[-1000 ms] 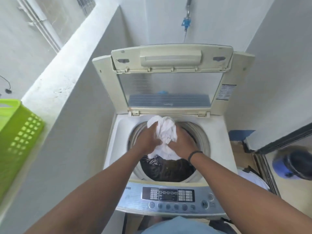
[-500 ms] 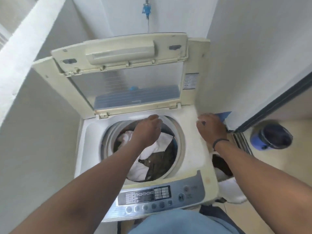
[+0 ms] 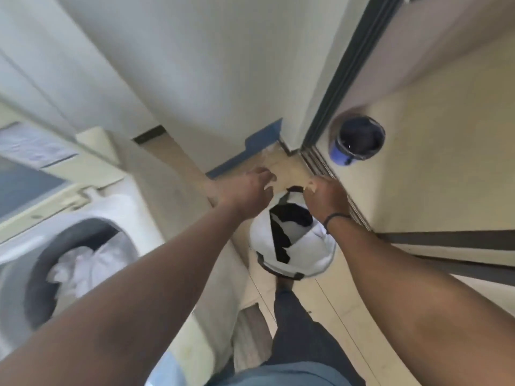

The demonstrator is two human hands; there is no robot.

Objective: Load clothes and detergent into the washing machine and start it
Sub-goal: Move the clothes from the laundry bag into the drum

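The washing machine [image 3: 119, 207] is at the left with its lid [image 3: 25, 188] raised. White clothes [image 3: 80, 263] lie in its drum. On the floor to its right stands a white laundry basket [image 3: 315, 257] holding black and white clothes [image 3: 292, 217]. My left hand [image 3: 249, 189] hovers above the basket's far left side, fingers loosely spread and holding nothing. Over the basket's far rim my right hand [image 3: 324, 199], with a dark wristband, has its fingers bent downward close to a black garment. The view is blurred, and no grasp shows.
A blue bin [image 3: 356, 140] with a dark liner stands on the floor beyond the sliding-door track [image 3: 320, 165] at the right. A white wall [image 3: 209, 79] rises just behind the basket. My leg [image 3: 295, 316] stands beside the machine.
My view has swung right, from the drum to the basket on the floor. My left hand has left the drum, and both hands now reach over the basket.
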